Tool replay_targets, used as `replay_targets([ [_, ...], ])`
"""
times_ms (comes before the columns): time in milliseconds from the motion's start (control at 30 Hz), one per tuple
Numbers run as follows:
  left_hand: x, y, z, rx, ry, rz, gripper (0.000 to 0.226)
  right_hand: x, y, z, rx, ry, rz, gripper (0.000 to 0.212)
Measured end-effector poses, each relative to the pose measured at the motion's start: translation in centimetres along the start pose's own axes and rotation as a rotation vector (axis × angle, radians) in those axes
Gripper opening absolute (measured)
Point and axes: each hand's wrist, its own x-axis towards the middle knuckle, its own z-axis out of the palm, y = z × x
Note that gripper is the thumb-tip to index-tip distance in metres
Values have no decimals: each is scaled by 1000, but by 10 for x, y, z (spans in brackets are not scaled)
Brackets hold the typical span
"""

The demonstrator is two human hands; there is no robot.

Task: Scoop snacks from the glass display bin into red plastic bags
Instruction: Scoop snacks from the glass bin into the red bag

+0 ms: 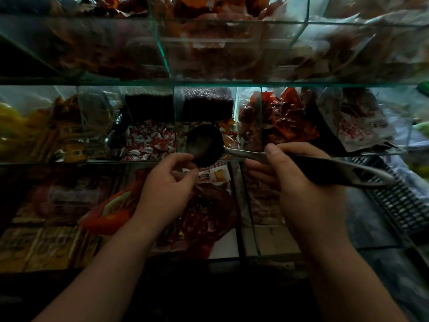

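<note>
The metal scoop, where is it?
Centre of the head view: the right hand grips the metal scoop by its handle, bowl beside the left hand, above the red bag.

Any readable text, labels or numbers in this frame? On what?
"不增", uncertain, rest cut off: white label below the scoop.
Red print on the white bag: blurred.
Candy wrappers: too small.
Lower-left packets: blurred.
</note>
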Motion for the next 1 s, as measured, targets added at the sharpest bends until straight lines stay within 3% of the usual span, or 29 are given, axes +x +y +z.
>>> replay_targets([
  [133,-35,-15,-20,-22,73,-49,18,-10,-17,-5,112,-33,107,14],
  [267,-51,-34,-29,-11,204,-105,25,-17,-10,-6,13,-160,302,8],
  [367,-59,-43,-29,96,207,-108,23,-17,3,8,-36,-221,442,17],
  [433,-63,-43,-27,200,217,-52,25,-14,3,13,-89,-263,441,19],
  [500,-64,-41,-28,362,245,80,26,-14,-6,10,-90,-286,352,4],
  [567,-66,-43,-33,501,267,169,26,-13,-15,0,-102,-284,310,16],
  [700,-71,-52,-43,612,252,147,26,-11,0,-5,-420,-475,518,22],
  [733,-71,-53,-43,618,246,155,25,-13,3,-4,-460,-459,524,24],
  [800,-71,-54,-41,612,236,192,25,-20,4,2,-454,-361,321,17],
  [867,-71,-55,-35,586,213,203,24,-33,5,7,-504,-399,205,22],
  [1000,-75,-58,-26,528,169,157,21,-27,62,39,-772,-477,204,11],
])
